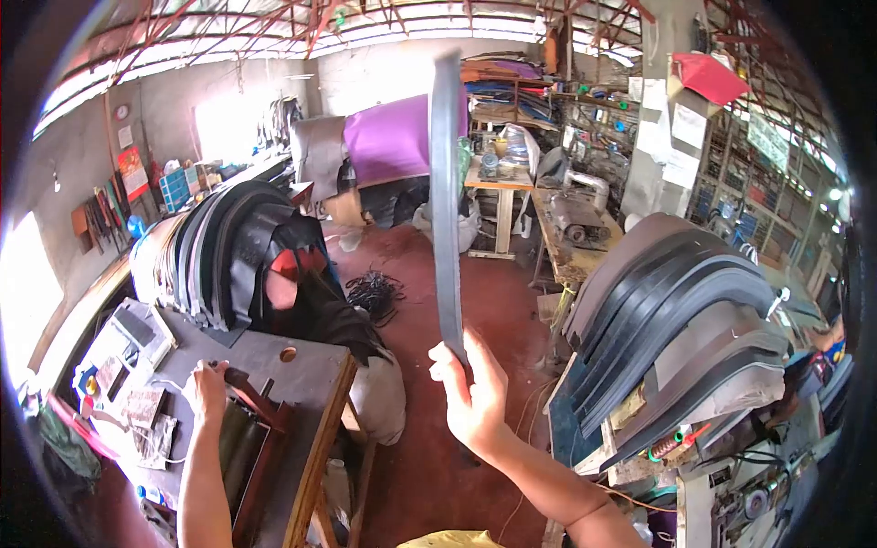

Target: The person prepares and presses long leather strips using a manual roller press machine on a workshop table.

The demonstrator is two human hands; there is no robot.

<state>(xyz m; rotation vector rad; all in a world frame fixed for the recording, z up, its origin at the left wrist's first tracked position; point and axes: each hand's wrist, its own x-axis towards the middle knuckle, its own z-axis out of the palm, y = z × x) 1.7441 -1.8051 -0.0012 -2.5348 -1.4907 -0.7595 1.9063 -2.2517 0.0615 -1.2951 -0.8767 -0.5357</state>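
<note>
My right hand (477, 388) is raised in the middle of the view, its fingers closed round the lower end of a long dark strip (445, 210). The strip stands nearly upright, its top reaching up in front of the purple sheet. At the lower left, my left hand (206, 384) is at the dark handle (239, 377) of a reddish-brown frame (265, 411) on the grey-topped table (306, 365). Its fingers are small and partly turned away, so their grip is hard to make out.
Stacked dark strips (676, 292) drape over a support on the right. Layered black sheets (228, 247) stand at the left behind the table. A tangle of black cords (375, 296) lies on the red floor (411, 466). A wooden bench (566, 247) stands further back.
</note>
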